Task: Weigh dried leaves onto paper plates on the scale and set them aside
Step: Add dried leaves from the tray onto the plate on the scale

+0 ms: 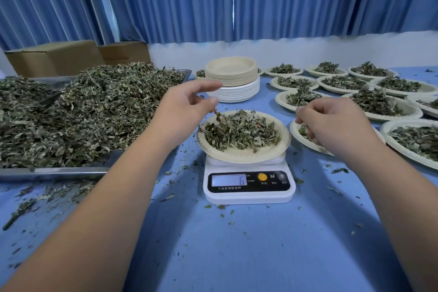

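Your forearms [106,208] reach over the blue tablecloth [237,249], left hand [187,106] pinching a dried leaf sprig [219,117] above the heaped paper plate [237,156] on the scale [248,197], right hand [331,123] curled just beside it, its hold unclear, with a leaf-piled tray [59,170] left, filled plates [403,116] right and blue curtains [166,0] behind.

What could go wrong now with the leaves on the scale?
The sprig the left hand pinches hangs at the edge of the plate and might fall onto the table. The plate overhangs the scale, so a nudge might tip it.
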